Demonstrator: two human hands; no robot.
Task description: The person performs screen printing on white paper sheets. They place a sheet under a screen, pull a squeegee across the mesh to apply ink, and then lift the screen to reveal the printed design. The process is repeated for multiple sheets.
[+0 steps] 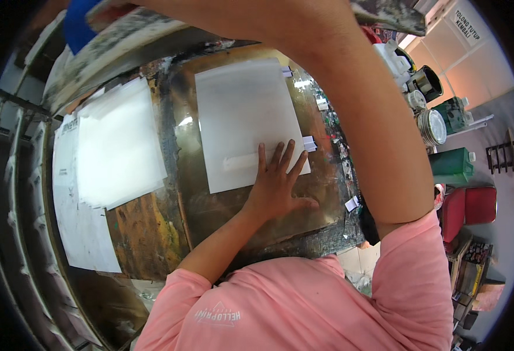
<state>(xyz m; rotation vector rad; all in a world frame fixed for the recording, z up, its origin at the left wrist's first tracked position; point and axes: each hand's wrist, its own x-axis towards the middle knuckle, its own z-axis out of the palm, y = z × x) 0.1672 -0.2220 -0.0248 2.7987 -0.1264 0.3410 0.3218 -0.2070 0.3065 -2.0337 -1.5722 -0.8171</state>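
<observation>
At 12 o'clock, the sheet (239,111) lies against two tabs (309,143) — probably for alignment. The left hand (273,188) spreads over its 5 o'clock corner, grip released, perhaps to steady it. The right hand (108,15), toward 11 o'clock, is blurred — I cannot tell its grip.

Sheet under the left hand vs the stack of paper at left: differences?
The sheet looks single, with clean edges; the stack has uneven, overlapping edges. The sheet looks greyish; the stack, bright white. The left hand has its fingers on the sheet; no hand touches the stack. Both are pale and roughly rectangular.
</observation>
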